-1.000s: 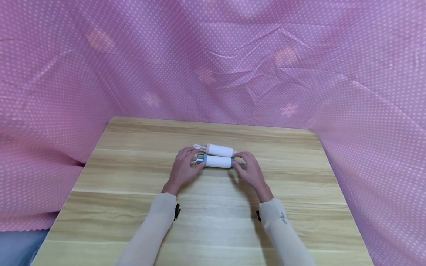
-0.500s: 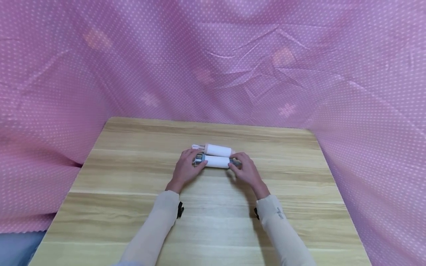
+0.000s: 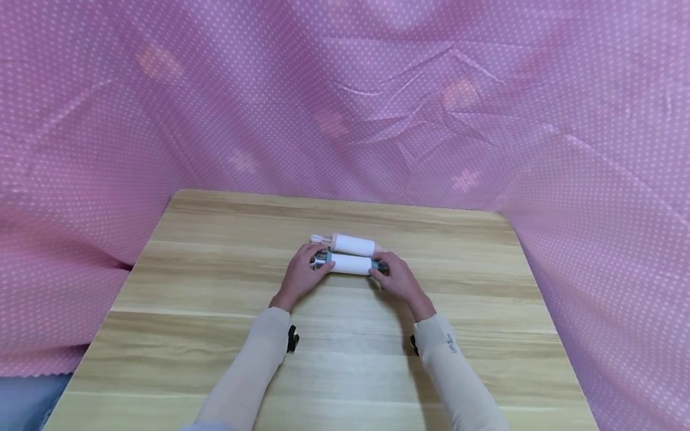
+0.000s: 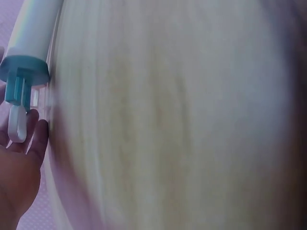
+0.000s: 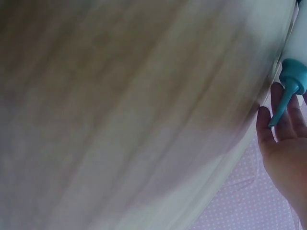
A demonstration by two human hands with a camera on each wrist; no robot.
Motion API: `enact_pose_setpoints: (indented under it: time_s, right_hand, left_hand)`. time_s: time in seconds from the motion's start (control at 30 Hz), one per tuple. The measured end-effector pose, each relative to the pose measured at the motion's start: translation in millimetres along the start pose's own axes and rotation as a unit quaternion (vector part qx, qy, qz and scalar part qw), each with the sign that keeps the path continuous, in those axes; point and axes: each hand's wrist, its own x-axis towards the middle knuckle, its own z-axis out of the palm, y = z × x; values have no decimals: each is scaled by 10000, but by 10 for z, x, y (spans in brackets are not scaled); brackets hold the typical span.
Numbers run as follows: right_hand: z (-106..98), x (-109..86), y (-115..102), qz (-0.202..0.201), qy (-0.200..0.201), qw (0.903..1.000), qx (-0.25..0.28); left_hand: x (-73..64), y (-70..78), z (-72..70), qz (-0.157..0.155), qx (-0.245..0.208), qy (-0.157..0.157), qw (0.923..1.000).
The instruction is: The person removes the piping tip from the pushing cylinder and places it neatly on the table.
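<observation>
Left hand (image 3: 299, 273) further onto the teal-ended tube (image 3: 350, 264) (inside hidden)

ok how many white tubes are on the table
2: the teal-ended tube between the left hand and right hand, and the pink-ended tube lying just beyond it. No third one shows.

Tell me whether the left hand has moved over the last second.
Yes, slightly: judged against the table, the left hand has shifted a little to the right.
</observation>
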Motion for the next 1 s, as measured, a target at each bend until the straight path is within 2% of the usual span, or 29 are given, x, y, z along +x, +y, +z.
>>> enact_pose_setpoints:
  time_s: [0.23, 0.53, 0.77, 1.0]
  right_hand:
    - [21, 30, -14, 131, -63, 9999, 89]
    - [41, 80, 9, 246, -21, 9997, 46]
    - [27, 67, 28, 312, -4, 9986, 420]
    - [8, 55, 27, 459, 75, 9961, 747]
  left_hand:
    - [17, -27, 26, -200, -143, -48, 9997]
    - [32, -43, 80, -253, -337, 157, 9990]
    - [25, -38, 82, -285, -667, 135, 9973]
    - [13, -47, 81, -360, -816, 155, 9959]
